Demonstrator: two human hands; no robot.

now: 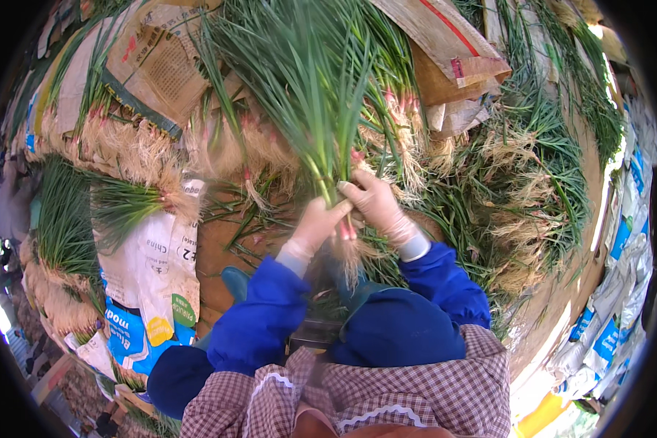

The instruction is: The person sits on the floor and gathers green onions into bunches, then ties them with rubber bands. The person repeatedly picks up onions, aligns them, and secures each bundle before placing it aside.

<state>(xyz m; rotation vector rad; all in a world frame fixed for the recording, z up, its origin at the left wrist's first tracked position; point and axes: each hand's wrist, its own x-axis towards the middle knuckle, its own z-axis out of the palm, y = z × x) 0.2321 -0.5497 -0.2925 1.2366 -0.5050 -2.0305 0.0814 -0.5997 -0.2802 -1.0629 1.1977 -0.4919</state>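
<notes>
Both my hands wear thin pale gloves and meet in front of me at the lower stalks of a bunch of green onions (320, 164). My left hand (320, 222) is closed around the stalks from the left, its thumb pointing to the right. From the right, my right hand (376, 205) grips stalks of the same bunch, its fingertips beside my left thumb. Long green leaves fan away from me, while pinkish bulbs and pale stringy roots (351, 254) hang below my hands, partly blurred.
Rooty onions (137, 145) lie at the left under woven sacks (161, 71). A tied-looking bunch (137, 205) rests on a white printed sack (150, 263). More onions (525, 202) are heaped at the right. A brown sack (454, 49) covers leaves beyond my hands.
</notes>
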